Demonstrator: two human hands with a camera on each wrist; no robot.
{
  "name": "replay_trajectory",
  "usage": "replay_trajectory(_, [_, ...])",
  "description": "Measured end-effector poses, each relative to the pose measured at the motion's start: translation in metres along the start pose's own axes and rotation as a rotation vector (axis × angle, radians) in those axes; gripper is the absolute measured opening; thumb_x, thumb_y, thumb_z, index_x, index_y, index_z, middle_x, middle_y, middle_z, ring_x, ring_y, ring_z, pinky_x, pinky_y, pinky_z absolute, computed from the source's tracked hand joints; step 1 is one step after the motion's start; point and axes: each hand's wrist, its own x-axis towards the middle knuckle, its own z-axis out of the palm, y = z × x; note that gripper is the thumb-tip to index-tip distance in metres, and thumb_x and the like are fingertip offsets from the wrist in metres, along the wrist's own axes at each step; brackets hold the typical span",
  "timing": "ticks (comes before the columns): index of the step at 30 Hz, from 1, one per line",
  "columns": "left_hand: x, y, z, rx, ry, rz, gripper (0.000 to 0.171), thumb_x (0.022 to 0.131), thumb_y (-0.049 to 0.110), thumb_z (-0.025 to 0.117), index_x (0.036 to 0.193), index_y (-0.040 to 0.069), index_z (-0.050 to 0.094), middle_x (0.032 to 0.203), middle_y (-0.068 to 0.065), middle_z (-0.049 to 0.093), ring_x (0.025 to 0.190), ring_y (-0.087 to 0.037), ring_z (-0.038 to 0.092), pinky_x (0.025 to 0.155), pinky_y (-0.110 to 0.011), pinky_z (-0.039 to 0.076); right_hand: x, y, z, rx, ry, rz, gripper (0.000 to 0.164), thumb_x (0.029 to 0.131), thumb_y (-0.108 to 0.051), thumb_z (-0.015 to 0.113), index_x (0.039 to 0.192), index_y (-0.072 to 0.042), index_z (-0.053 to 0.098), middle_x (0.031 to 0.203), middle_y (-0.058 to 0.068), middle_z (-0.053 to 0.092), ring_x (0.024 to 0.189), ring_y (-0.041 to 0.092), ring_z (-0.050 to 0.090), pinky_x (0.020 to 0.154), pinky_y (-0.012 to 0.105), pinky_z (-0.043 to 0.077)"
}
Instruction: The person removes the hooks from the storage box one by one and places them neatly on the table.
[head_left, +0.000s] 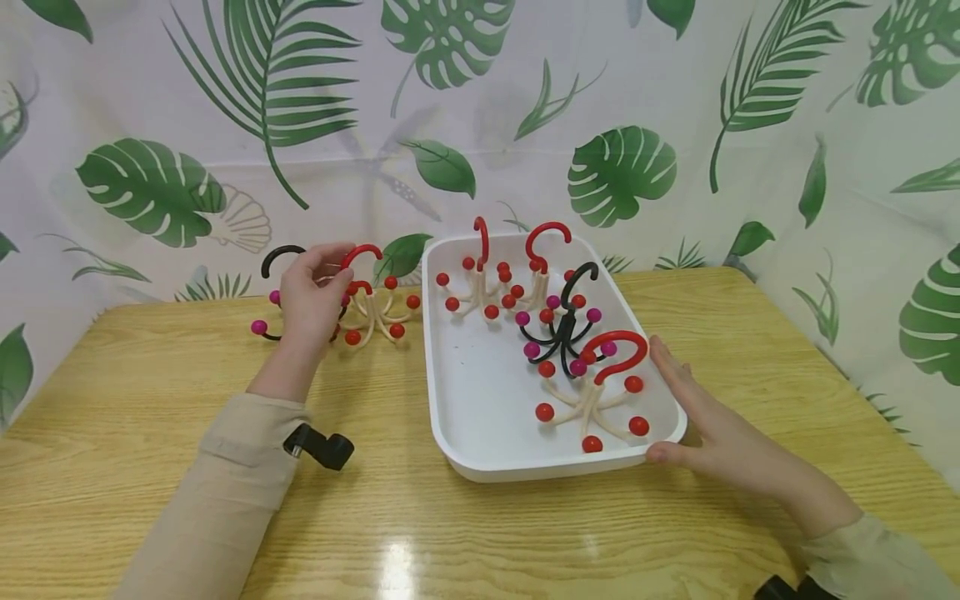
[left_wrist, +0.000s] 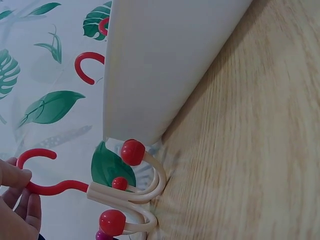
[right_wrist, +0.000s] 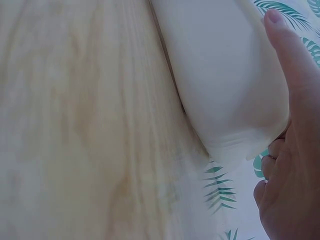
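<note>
My left hand [head_left: 309,296] pinches the red hook of a cream hook hanger [head_left: 371,310], whose curved arms end in red balls. In the left wrist view, thumb and fingers meet on the hook, and the arms [left_wrist: 120,195] hang close to the tabletop. Partly hidden behind that hand is a black hanger [head_left: 281,252] with magenta balls. My right hand [head_left: 720,437] rests against the near right corner of the white tray [head_left: 480,400], thumb at the front rim and fingers along the right side. Right wrist view: thumb and fingers lie against the tray's outer wall [right_wrist: 225,75].
Inside the tray, a black hanger [head_left: 567,329] and a cream one [head_left: 591,396] stand on the right; two more cream hangers, a left one [head_left: 478,292] and a right one [head_left: 541,290], are at the back. A leaf-print cloth [head_left: 510,117] hangs behind the wooden table [head_left: 390,500].
</note>
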Motion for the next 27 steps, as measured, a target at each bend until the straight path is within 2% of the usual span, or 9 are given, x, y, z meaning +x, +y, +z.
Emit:
replay_trajectory(6, [0.001,0.003,-0.001,0.058,0.022,0.017,0.029,0.091,-0.002,0.06,0.117,0.008,0.067,0.113,-0.005,0.059,0.099,-0.016,0.053,0.083,-0.025,0.049,0.001,0.001,0.001,-0.001,-0.003,-0.001,0.109,0.08,-0.031,0.076,0.153,-0.031,-0.005,0.16,0.002,-0.008,0.138,0.051,-0.006,0.093,0.078,0.014])
replay_trajectory(10, [0.002,0.008,-0.002,0.093,0.057,0.077,0.028,0.09,-0.004,0.059,0.114,0.008,0.069,0.11,-0.006,0.058,0.098,-0.016,0.053,0.081,-0.025,0.049,0.001,0.001,0.001,0.007,-0.008,0.0,0.109,0.081,-0.03,0.076,0.153,-0.031,-0.006,0.159,0.002,-0.008,0.138,0.052,-0.007,0.093,0.078,0.014])
replay_trajectory(15, [0.0,0.019,-0.001,0.035,0.074,0.127,0.027,0.09,-0.003,0.059,0.112,0.008,0.07,0.107,-0.005,0.056,0.095,-0.015,0.053,0.083,-0.025,0.048,0.001,0.001,0.001,0.011,-0.007,0.001,0.109,0.081,-0.03,0.076,0.153,-0.031,-0.006,0.159,0.001,-0.009,0.138,0.052,-0.007,0.092,0.079,0.014])
replay_trajectory(20, [-0.011,0.039,0.005,-0.071,-0.001,0.149,0.026,0.089,-0.002,0.061,0.113,0.006,0.068,0.11,-0.005,0.058,0.097,-0.016,0.055,0.087,-0.026,0.046,0.0,0.001,0.001,0.013,-0.003,-0.004,0.109,0.081,-0.028,0.077,0.153,-0.031,-0.006,0.159,0.001,-0.009,0.137,0.053,-0.007,0.093,0.079,0.013])
replay_trajectory(27, [-0.036,0.066,0.026,-0.179,-0.191,0.217,0.026,0.089,0.002,0.066,0.115,0.006,0.066,0.106,-0.005,0.062,0.096,-0.016,0.058,0.084,-0.025,0.049,-0.001,0.0,0.0,0.011,-0.004,-0.012,0.109,0.081,-0.028,0.076,0.153,-0.031,-0.005,0.16,0.001,-0.008,0.137,0.053,-0.006,0.092,0.079,0.014])
